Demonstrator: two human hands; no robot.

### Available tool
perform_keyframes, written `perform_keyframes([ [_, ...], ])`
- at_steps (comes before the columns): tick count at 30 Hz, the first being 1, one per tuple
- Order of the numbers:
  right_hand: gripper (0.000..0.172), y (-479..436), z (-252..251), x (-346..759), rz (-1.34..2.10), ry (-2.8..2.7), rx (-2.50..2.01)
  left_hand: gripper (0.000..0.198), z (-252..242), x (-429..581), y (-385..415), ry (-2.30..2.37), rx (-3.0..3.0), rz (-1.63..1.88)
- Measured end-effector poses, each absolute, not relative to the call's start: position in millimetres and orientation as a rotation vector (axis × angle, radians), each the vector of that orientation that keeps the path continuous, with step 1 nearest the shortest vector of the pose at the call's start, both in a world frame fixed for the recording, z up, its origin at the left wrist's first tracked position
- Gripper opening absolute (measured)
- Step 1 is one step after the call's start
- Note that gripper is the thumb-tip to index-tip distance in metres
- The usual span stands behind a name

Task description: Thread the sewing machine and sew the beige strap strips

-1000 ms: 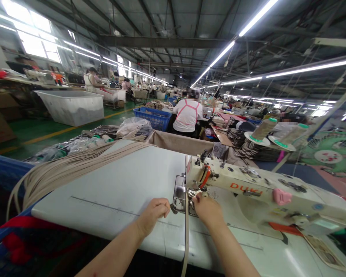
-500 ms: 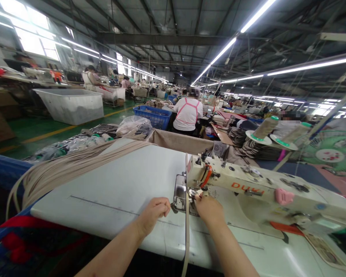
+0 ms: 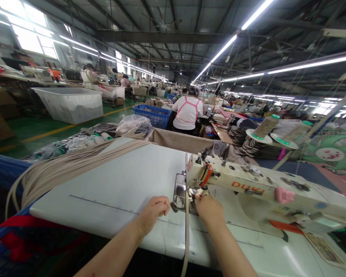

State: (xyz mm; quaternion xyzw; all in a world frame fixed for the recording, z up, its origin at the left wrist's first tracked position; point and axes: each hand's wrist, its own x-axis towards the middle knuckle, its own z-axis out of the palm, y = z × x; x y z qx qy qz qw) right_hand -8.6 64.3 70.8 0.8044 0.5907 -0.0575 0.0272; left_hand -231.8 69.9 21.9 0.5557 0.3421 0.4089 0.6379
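A white sewing machine [image 3: 248, 188] stands on a pale table [image 3: 118, 181]. One narrow beige strap [image 3: 187, 231] runs under its needle end, over the front edge of the table and down. Just right of the strap, my right hand [image 3: 209, 209] is closed, fingertips at the metal parts by the presser foot; what they pinch is hidden. My left hand [image 3: 155, 211] rests on the table left of the strap, its fingers curled into a loose fist with nothing visible in it. It sits close to the metal needle plate [image 3: 179, 196], apart from the strap.
A bundle of long beige straps [image 3: 63, 169] hangs over the table's left side. Behind the table is a beige cloth-sided bin [image 3: 181, 141]. Two thread cones [image 3: 265, 129] and a green fan [image 3: 330, 154] stand right. A co-worker [image 3: 187, 111] sits ahead beside a blue basket [image 3: 152, 115].
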Motion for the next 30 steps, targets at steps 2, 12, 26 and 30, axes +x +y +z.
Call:
perform_keyframes([
  [2,0.045,62,72,-9,-0.163,1.814,2.493,0.014,21,-232,70,0.777,1.262,0.931],
  [12,0.044,64,69,-11,-0.185,1.828,2.512,0.015,18,-230,70,0.784,1.264,0.929],
  [26,0.039,19,67,6,-0.718,2.004,2.723,0.015,34,-233,39,0.866,1.716,0.781],
  [30,0.053,-24,54,-7,-1.995,1.892,2.726,0.023,29,-244,11,0.898,1.932,0.591],
])
